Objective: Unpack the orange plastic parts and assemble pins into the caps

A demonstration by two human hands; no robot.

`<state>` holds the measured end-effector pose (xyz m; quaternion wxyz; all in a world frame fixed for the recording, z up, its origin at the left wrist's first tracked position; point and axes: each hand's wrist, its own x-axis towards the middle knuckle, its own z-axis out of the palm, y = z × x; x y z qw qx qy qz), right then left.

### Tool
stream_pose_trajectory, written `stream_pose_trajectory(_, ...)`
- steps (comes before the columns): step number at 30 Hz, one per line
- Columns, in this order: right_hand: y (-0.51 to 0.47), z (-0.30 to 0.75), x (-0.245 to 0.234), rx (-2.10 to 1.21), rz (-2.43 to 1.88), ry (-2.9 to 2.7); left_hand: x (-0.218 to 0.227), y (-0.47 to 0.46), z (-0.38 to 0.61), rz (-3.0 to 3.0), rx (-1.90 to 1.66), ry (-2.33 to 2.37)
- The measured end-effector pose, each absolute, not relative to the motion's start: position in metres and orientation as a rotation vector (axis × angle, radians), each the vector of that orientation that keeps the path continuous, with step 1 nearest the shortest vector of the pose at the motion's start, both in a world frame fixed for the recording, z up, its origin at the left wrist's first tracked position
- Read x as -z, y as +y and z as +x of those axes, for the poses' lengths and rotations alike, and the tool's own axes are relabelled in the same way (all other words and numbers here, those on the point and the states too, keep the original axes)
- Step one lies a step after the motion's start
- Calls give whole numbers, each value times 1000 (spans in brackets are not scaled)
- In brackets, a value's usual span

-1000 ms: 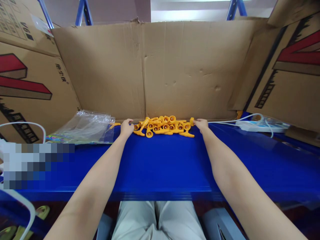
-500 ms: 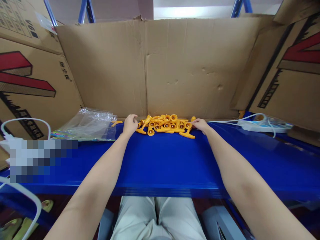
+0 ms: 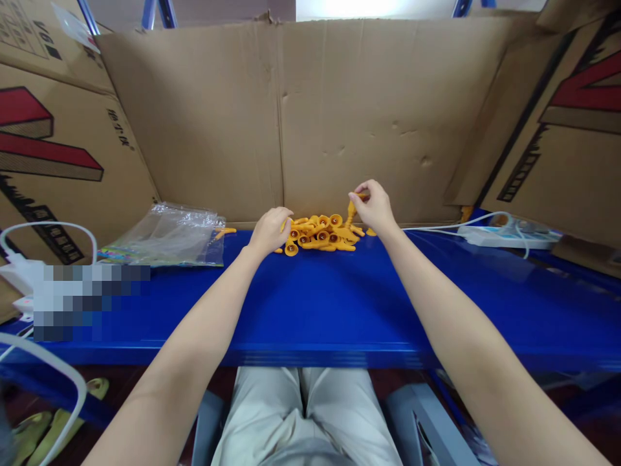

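Observation:
A pile of orange plastic T-handled pieces with round cup ends [image 3: 321, 237] lies on the blue table [image 3: 310, 298] against the cardboard. My right hand [image 3: 372, 206], raised a little at the pile's right end, pinches one T-handled piece [image 3: 351, 212] by its top; the piece hangs down over the others. At the pile's left end, my left hand [image 3: 270, 230] has its fingers curled around an orange piece, with a bit of orange showing at the fingertips. The rest of that piece is hidden by the hand.
Clear plastic bags [image 3: 179, 236] lie to the left, with a single orange piece [image 3: 226, 232] beside them. Tall cardboard [image 3: 378, 116] walls the back and sides. A white power strip [image 3: 507, 237] with cables lies at the right, and a white charger [image 3: 24, 272] at the left.
My right hand has risen and moved left, lifting a T-handled piece. My left hand has moved right and closed at the pile's left end. Pieces at the pile's right end have shifted.

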<state>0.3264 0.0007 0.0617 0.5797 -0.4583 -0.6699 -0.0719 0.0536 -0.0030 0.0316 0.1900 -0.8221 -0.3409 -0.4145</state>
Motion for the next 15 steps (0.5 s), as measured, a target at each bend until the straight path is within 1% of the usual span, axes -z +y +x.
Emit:
stream_pose_trajectory(2,-10,309,-67,219,-984,-1619,-36,-13,61,-2342,1133,-901)
stream_pose_trajectory(6,-31,277,-69,216,-900,-1677,-39,-32,79,-2413,1044,-871)
stream_pose_trajectory(10,-42,258,-67,174,-882,-1697,-33,-40,95,-2431,978,-983)
stream_pose_trajectory(15,-43,253,-66,148,-873,-1681,-29,-37,100,-2388,990,-1185)
